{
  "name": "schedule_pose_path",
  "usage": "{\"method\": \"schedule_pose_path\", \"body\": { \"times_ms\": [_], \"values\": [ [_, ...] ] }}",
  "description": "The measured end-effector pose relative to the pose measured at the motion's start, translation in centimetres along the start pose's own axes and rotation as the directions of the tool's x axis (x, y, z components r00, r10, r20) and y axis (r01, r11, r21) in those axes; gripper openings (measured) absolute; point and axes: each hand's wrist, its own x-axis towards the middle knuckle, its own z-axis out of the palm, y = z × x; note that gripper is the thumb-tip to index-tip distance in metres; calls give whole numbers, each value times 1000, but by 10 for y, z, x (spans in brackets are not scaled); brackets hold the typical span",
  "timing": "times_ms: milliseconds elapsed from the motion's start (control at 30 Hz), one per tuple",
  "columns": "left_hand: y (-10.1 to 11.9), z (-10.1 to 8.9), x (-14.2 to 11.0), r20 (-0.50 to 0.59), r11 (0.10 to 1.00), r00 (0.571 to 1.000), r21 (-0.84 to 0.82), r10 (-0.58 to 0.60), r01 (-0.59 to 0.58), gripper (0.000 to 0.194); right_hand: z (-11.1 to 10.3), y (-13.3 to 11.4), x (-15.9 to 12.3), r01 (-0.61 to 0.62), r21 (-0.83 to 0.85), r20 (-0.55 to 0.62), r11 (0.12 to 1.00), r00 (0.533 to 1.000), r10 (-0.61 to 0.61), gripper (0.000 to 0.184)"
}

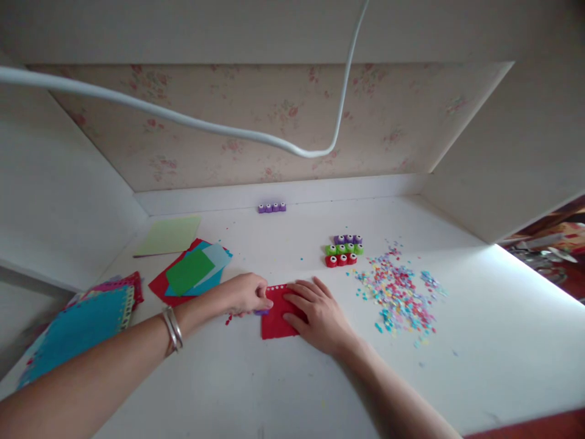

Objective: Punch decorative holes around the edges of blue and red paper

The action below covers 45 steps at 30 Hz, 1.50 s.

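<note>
A red sheet of paper point(276, 323) lies on the white table, with a row of small punched holes along its far edge. My left hand point(249, 294) is closed around a purple craft punch point(262, 312) at the sheet's left edge; most of the punch is hidden by the fingers. Flat on the right part of the sheet rests my right hand point(320, 314), fingers spread and pressing on the paper. A few red paper bits point(228, 319) lie just left of the punch.
Green, blue and red paper sheets point(189, 271) overlap on the left, near a pile of punched blue sheets point(86, 326). Purple, green and red punches point(342, 249) stand in rows right of centre, beside scattered confetti point(402, 292). More purple punches point(272, 208) line the back. A white cable point(205, 126) hangs overhead.
</note>
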Motion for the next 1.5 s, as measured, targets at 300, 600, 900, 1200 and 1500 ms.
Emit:
{"method": "schedule_pose_path", "body": {
  "times_ms": [300,600,900,1200,1500],
  "values": [
    [-3,2,-9,-54,997,996,-27,69,-71,22,2,-3,0,9,-52,-5,999,1000,-10,34],
    [-8,9,-25,-155,976,975,-122,161,-181,29,3,-5,1,21,-91,-27,996,999,-23,36],
    [-35,7,-42,-404,915,862,-124,306,-383,40,3,-6,2,14,-77,-28,997,999,-16,36],
    [-48,57,-38,-650,852,654,-19,387,-523,34,2,-6,4,23,-93,-11,995,1000,-24,33],
    [-51,61,-31,-642,828,651,-43,406,-559,37,2,-25,9,98,38,-203,994,975,-88,23]
  ]
}}
